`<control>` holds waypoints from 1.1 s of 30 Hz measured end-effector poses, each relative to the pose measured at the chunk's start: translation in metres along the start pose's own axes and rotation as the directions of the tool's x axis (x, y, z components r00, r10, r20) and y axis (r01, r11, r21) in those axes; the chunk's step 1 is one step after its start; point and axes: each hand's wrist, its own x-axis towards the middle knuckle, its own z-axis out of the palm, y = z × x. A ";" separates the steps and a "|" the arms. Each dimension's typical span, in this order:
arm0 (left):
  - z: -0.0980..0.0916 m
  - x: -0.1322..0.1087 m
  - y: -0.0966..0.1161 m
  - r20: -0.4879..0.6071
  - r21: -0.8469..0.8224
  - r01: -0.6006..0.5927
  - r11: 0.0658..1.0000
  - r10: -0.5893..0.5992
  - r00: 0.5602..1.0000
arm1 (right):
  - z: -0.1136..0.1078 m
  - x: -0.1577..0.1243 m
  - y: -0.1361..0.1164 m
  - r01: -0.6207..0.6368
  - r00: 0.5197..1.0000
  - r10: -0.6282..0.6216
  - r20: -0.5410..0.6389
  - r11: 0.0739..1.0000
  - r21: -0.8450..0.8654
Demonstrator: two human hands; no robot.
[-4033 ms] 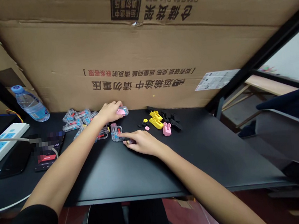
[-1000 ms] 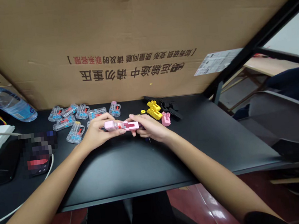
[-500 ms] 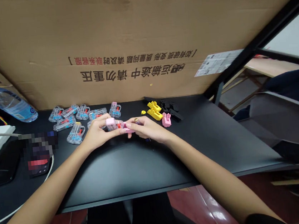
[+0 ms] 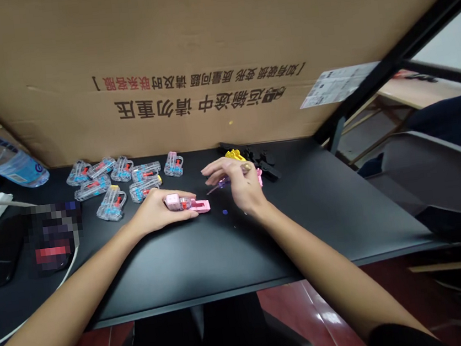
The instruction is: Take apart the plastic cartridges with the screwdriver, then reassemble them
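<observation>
Water bottle (image 4: 6, 161) at ten o'clock from pink-and-clear toy (image 4: 186, 203); clear toys (image 4: 111, 204) same direction, nearer. Left hand (image 4: 154, 210) gripped pink-and-clear toy above table (image 4: 224, 262). Small blue disc (image 4: 225, 212) lay between three and four o'clock from it. Right hand (image 4: 245, 191), fingers partly spread, held thin tool (image 4: 224, 183), tip toward eight o'clock. Black parts (image 4: 269, 169) lay past right hand, between one and two o'clock.

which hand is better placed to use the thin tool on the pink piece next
Probably the right hand: it holds the thin tool, tip towards the pink piece, which the left hand grips.
</observation>
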 end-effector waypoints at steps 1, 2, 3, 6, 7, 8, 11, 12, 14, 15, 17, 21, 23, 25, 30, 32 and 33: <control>0.001 0.000 0.000 0.007 0.004 0.002 1.000 -0.002 1.000 | 0.000 -0.001 0.000 0.009 1.000 -0.009 0.002 0.999 0.031; 0.001 0.000 0.000 0.010 0.006 0.003 1.000 -0.003 1.000 | 0.000 -0.002 -0.001 0.009 1.000 -0.009 0.005 0.999 0.047; 0.001 0.000 0.000 0.012 0.007 0.005 1.000 -0.006 1.000 | 0.000 -0.004 -0.002 -0.007 1.000 0.006 0.010 0.999 0.052; 0.002 0.000 -0.001 0.025 -0.004 0.014 1.000 -0.014 1.000 | 0.005 -0.007 -0.005 -0.085 0.995 0.082 0.050 0.995 0.050; 0.002 0.000 -0.001 0.028 -0.016 0.007 1.000 -0.007 1.000 | 0.006 -0.008 -0.007 -0.104 0.993 0.101 0.067 0.993 0.049; 0.002 0.000 -0.002 0.029 -0.029 -0.010 1.000 0.010 1.000 | 0.008 -0.008 -0.008 -0.123 0.990 0.119 0.079 0.991 0.048; 0.003 0.001 -0.002 0.015 -0.044 -0.091 0.995 0.091 0.996 | 0.012 -0.009 -0.012 -0.192 0.979 0.190 0.069 0.981 0.029; 0.003 0.001 -0.002 0.009 -0.040 -0.114 0.993 0.115 0.993 | 0.013 -0.009 -0.012 -0.214 0.975 0.212 0.060 0.977 0.022; 0.003 0.001 -0.001 0.002 -0.027 -0.142 0.990 0.142 0.990 | 0.015 -0.009 -0.013 -0.239 0.970 0.239 0.035 0.971 0.012; 0.003 0.001 -0.001 0.000 -0.020 -0.148 0.989 0.148 0.989 | 0.015 -0.009 -0.013 -0.247 0.969 0.246 0.025 0.969 0.010; 0.003 0.001 0.000 -0.002 -0.006 -0.155 0.988 0.155 0.988 | 0.016 -0.008 -0.014 -0.255 0.967 0.255 0.008 0.967 0.005; 0.003 0.000 0.000 -0.011 0.028 -0.154 0.988 0.154 0.988 | 0.018 -0.009 -0.016 -0.251 0.968 0.251 -0.023 0.968 0.015; 0.004 0.000 -0.001 -0.037 0.055 -0.175 0.983 0.177 0.983 | 0.020 -0.010 -0.017 -0.241 0.969 0.242 -0.045 0.970 0.021; 0.005 0.000 -0.002 -0.066 0.093 -0.211 0.973 0.217 0.974 | 0.021 -0.012 -0.018 -0.229 0.972 0.230 -0.056 0.973 0.017; 0.008 0.000 -0.003 -0.092 0.157 -0.300 0.941 0.317 0.944 | 0.024 -0.015 -0.018 -0.232 0.972 0.232 -0.047 0.973 0.011; 0.009 0.000 -0.002 -0.090 0.168 -0.322 0.932 0.339 0.936 | 0.025 -0.016 -0.017 -0.220 0.975 0.219 -0.043 0.976 0.003; 0.009 0.000 -0.002 -0.087 0.171 -0.330 0.928 0.348 0.934 | 0.025 -0.017 -0.016 -0.204 0.978 0.204 -0.042 0.979 -0.007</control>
